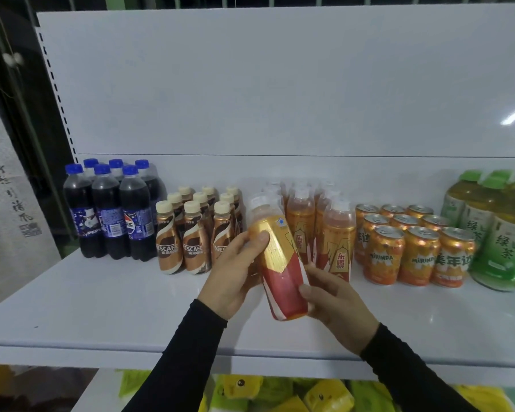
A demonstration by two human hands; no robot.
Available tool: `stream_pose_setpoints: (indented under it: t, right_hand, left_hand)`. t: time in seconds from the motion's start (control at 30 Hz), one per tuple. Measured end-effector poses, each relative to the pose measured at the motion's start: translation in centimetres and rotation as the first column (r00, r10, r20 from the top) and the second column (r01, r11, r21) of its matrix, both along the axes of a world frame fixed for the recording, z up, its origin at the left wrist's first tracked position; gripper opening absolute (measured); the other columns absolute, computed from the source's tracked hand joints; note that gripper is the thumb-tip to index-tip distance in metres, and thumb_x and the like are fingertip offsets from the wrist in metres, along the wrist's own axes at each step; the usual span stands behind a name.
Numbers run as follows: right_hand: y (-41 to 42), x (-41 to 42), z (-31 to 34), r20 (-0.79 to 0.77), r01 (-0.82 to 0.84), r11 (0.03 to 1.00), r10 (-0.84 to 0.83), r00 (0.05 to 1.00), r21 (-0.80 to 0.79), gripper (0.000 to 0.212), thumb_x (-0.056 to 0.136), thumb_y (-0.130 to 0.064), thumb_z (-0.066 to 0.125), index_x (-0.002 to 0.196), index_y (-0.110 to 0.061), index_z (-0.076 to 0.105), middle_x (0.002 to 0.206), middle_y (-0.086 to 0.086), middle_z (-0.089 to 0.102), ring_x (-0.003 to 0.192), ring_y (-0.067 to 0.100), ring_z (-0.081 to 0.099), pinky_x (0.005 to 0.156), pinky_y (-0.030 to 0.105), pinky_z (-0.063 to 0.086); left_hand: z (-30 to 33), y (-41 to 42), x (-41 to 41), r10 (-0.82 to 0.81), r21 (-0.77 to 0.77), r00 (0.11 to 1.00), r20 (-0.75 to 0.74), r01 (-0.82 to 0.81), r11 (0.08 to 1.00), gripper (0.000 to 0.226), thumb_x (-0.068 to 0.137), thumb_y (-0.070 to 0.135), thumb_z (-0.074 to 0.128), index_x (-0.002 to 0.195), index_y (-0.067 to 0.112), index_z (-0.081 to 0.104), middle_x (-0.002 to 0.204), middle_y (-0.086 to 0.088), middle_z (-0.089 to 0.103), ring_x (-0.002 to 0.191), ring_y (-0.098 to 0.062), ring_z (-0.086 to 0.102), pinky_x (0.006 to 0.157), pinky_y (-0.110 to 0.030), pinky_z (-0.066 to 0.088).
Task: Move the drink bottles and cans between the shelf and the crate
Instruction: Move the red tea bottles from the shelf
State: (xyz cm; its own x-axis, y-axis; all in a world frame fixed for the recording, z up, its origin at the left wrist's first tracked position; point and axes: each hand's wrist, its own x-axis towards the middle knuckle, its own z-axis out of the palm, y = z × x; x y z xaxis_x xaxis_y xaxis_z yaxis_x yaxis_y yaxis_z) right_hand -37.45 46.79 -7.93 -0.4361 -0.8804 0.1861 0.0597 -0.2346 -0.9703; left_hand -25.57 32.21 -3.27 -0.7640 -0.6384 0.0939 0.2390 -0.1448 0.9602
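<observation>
- Left hand (235,272): fingers wrapped behind the gold-and-red bottle (277,263), thumb pressed on the gold upper label. Black sleeve to the wrist.
- Right hand (336,304): cups the bottle's base from the right, thumb across the lower red band.
- Bottle held above the white shelf (101,307), tilted, clear cap leaning up and left, base toward the camera; amber liquid visible at the neck.
- Behind it, a cluster of matching bottles (336,233) stands upright.
- Left to right along the shelf back: Pepsi bottles (110,209), dark cola, blue caps; Nescafe bottles (191,233), cream caps; Mirinda cans (408,248), orange; green tea bottles (494,227).
- White back panel (280,84) behind the shelf.
- Yellow packets (280,394) on the tier below.
</observation>
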Motion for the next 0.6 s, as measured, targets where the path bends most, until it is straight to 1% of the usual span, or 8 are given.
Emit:
stream_pose_setpoints:
  t: [0.07,0.13,0.23,0.3,0.33,0.4,0.47,0.6]
  right_hand:
    - [0.0,-0.1,-0.1,0.001,-0.018,1.000,0.018,1.000,0.020,0.056,0.072,-0.036,0.076,0.125,-0.023,0.064,0.122,0.002,0.069,0.117,0.027,0.064,0.097,0.047,0.054]
    - [0.1,0.1,0.1,-0.187,0.057,0.996,-0.044,0.981,0.063,0.049,0.079,-0.042,0.073,0.126,-0.036,0.059,0.121,-0.010,0.069,0.114,0.012,0.065,0.094,0.033,0.056]
    - [0.1,0.8,0.5,-0.574,0.258,0.963,-0.166,0.802,0.081,0.057,0.075,-0.064,0.073,0.124,-0.058,0.043,0.121,-0.028,0.059,0.110,-0.008,0.056,0.091,0.016,0.052]
    - [-0.2,1.3,0.4,-0.689,0.356,0.934,-0.244,0.683,0.022,0.064,0.070,-0.063,0.076,0.121,-0.062,0.038,0.121,-0.033,0.048,0.112,-0.012,0.049,0.090,0.009,0.046]
    - [-0.4,1.5,0.4,-0.703,0.378,0.926,-0.268,0.659,0.001,0.064,0.070,-0.060,0.078,0.120,-0.061,0.037,0.119,-0.034,0.047,0.111,-0.012,0.049,0.088,0.009,0.045]
    - [-0.5,1.4,0.5,-0.654,0.373,0.928,-0.285,0.701,-0.006,0.060,0.069,-0.058,0.080,0.116,-0.057,0.043,0.113,-0.035,0.054,0.106,-0.010,0.054,0.083,0.009,0.048]
    - [-0.2,0.7,0.4,-0.529,0.306,0.951,-0.242,0.814,0.036,0.064,0.065,-0.061,0.082,0.120,-0.049,0.052,0.112,-0.031,0.063,0.105,-0.004,0.061,0.083,0.014,0.053]
    - [0.2,-0.4,0.3,-0.197,0.142,0.988,-0.128,0.972,0.058,0.084,0.057,-0.055,0.083,0.131,-0.022,0.059,0.121,-0.001,0.070,0.112,0.020,0.067,0.099,0.042,0.054]
  left_hand:
    - [0.0,0.1,-0.2,0.036,-0.003,0.999,0.003,-0.036,0.999,0.054,0.076,0.041,0.072,0.122,0.014,0.064,0.099,-0.004,0.076,0.084,-0.019,0.071,0.074,-0.036,0.059]
    - [0.0,0.3,-0.3,0.094,-0.001,0.996,-0.003,-0.094,0.996,0.053,0.074,0.038,0.076,0.120,0.016,0.064,0.099,-0.004,0.076,0.083,-0.018,0.073,0.069,-0.033,0.059]
    - [0.1,0.6,-0.8,0.193,-0.012,0.981,-0.016,-0.194,0.981,0.045,0.078,0.029,0.081,0.118,0.020,0.062,0.103,-0.006,0.076,0.088,-0.022,0.075,0.073,-0.039,0.063]
    - [0.3,0.9,-1.2,0.244,-0.039,0.970,-0.013,-0.244,0.969,0.046,0.078,0.030,0.083,0.118,0.021,0.061,0.101,-0.006,0.076,0.089,-0.023,0.075,0.079,-0.046,0.061]
    - [0.4,0.9,-1.4,0.258,-0.058,0.966,-0.007,-0.258,0.964,0.047,0.078,0.031,0.084,0.118,0.022,0.060,0.101,-0.006,0.075,0.089,-0.022,0.075,0.079,-0.047,0.062]
    - [0.5,0.7,-1.5,0.258,-0.104,0.966,0.021,-0.255,0.961,0.048,0.079,0.036,0.082,0.120,0.023,0.060,0.103,-0.004,0.074,0.091,-0.019,0.074,0.077,-0.040,0.063]
    - [0.7,0.4,-1.3,0.232,-0.122,0.972,0.034,-0.226,0.966,0.041,0.086,0.041,0.075,0.120,0.023,0.062,0.105,-0.006,0.072,0.093,-0.018,0.073,0.080,-0.037,0.061]
    - [1.0,0.2,-0.7,0.176,-0.109,0.984,-0.002,-0.175,0.978,0.029,0.100,0.040,0.055,0.114,0.018,0.068,0.098,-0.002,0.076,0.089,-0.017,0.072,0.080,-0.032,0.058]
